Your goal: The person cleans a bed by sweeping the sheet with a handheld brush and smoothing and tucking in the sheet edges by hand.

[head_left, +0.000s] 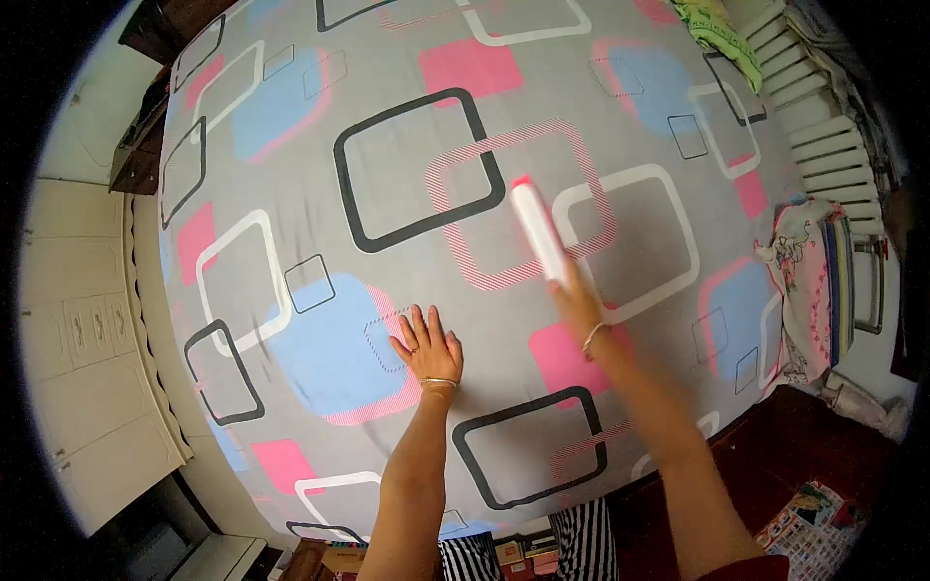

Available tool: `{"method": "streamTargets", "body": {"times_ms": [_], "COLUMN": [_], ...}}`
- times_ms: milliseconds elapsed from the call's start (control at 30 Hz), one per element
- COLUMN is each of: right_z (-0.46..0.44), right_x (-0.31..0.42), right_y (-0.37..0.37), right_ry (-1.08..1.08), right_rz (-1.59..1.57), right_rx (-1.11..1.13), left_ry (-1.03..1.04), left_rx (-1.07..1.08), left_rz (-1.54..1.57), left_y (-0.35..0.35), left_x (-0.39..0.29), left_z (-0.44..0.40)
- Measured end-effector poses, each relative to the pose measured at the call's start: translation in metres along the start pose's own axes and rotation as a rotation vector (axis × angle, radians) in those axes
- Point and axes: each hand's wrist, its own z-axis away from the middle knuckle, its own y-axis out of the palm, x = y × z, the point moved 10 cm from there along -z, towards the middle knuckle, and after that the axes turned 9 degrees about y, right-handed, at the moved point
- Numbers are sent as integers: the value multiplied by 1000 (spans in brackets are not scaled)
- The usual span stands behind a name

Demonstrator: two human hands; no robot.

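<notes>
Bedsheet [300, 179] spreads wide, edges well off R hand [578, 312] w/ white tool [539, 232].

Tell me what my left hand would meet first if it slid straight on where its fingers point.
No object, it seems: ahead of your left hand lies only the patterned sheet, free as far as the picture shows, though low wrinkles are hard to judge.

The person's left hand [426, 346] has a slim, pale bracelet [439, 382] around its wrist; the right hand [582, 312] has a similar one. Both forearms are bare, with a dark red sleeve [751, 570] above the right. Black-and-white striped trousers [586, 542] show below the bed's [407, 276] near edge.
</notes>
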Motion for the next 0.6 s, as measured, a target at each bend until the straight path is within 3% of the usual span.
{"method": "streamTargets", "body": {"times_ms": [33,100,200,233,300,333,400,433,467,533,600], "right_z": [11,38,80,78,65,57,48,45,52,78,104], "right_x": [6,18,51,44,47,41,31,21,10,41,52], "right_y": [19,70,96,96,62,46,30,40,58,94,133], "right_ry": [-174,-124,304,304,31,163,180,131,129,-177,266], "right_rz": [53,181,-102,-101,-185,-172,-240,-40,-39,59,109], "right_rx": [-47,126,559,559,277,260,157,156,163,102,556], "left_ry": [-6,-14,-17,-15,-13,-11,-14,-10,-17,-7,22], "left_rx": [9,15,11,4,14,24,34,35,35,12,76], "left_rz": [12,6,1,1,1,1,1,-4,-6,-16,-67], "left_y": [3,5,8,8,10,10,12,12,13,15,35], "left_x": [1,3,3,4,5,4,4,4,6,8,16], "left_z": [0,1,1,1,0,1,0,0,0,0,9]}}
